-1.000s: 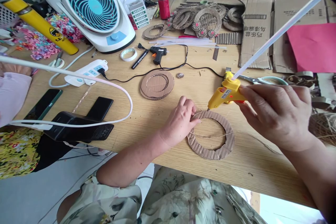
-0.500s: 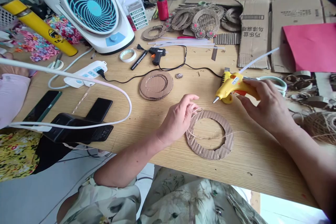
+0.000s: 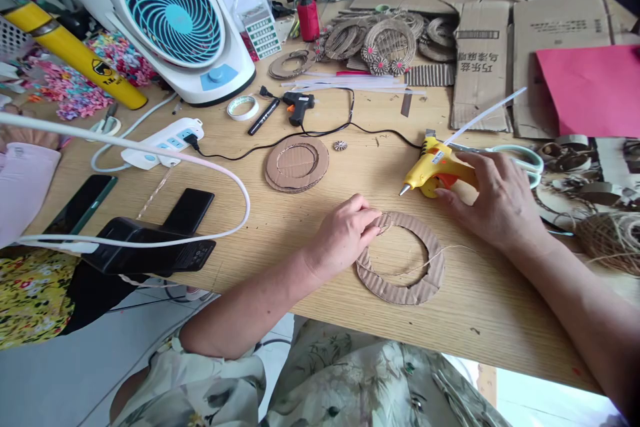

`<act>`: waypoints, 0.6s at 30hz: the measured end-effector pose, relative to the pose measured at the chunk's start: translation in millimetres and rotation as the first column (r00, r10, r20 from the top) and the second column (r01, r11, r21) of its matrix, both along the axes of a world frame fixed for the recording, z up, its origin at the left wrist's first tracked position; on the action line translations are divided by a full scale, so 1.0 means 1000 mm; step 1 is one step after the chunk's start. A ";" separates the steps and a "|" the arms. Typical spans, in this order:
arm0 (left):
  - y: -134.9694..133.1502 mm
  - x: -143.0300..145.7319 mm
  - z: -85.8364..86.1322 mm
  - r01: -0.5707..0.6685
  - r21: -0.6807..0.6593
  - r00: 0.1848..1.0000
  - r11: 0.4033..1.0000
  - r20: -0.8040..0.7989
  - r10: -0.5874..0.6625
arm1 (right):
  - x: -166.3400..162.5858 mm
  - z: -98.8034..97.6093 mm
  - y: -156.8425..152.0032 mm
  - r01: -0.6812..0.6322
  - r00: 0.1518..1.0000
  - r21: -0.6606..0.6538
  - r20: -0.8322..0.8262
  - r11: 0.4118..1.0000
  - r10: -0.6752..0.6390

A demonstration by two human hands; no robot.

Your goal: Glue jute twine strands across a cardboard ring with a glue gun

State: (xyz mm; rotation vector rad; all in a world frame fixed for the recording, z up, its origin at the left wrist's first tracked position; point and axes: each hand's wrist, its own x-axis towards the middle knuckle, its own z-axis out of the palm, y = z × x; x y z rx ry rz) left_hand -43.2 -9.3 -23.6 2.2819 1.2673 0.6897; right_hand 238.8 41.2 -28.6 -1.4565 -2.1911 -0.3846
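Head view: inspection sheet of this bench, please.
Surface: wooden table, scattered with craft gear.
Job's things: cardboard ring lying flat, twine across it; glue gun beside it.
Clutter: disc, tape roll, black gun, phones, wound rings.
Hands: left hand fingers press the ring's upper-left rim, grip unclear; right hand wraps the glue gun.
Cables: black cable from power strip toward the glue gun; white cable loops over the phones.
Surroundings: fan, flattened boxes, pink sheet, pink sleeve at left.

head cam | sitting on the wearer's head, looking forward and down | hovering close over the bench (image 3: pixel 310 220) (single view, nothing shared)
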 end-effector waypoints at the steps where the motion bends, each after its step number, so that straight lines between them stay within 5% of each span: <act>1: -0.001 0.001 0.000 0.000 0.005 1.000 1.000 -0.009 0.000 | -0.003 0.004 -0.004 -0.023 0.999 0.061 0.032 0.998 0.021; 4: -0.002 0.002 0.001 0.004 0.004 1.000 1.000 -0.031 -0.004 | -0.019 0.015 -0.022 -0.274 0.958 0.171 0.136 0.946 0.253; 7: -0.002 0.002 0.002 0.024 -0.010 0.999 1.000 -0.026 -0.024 | -0.041 0.019 -0.036 -0.553 0.817 -0.037 0.175 0.832 0.550; 10: -0.001 0.002 0.002 0.043 -0.010 0.998 0.999 -0.037 -0.043 | -0.056 0.013 -0.041 -0.601 0.781 -0.092 0.143 0.794 0.607; 18: 0.000 0.002 0.004 0.045 0.022 0.995 0.999 -0.085 -0.043 | -0.055 0.002 -0.035 -0.565 0.819 -0.097 0.056 0.820 0.571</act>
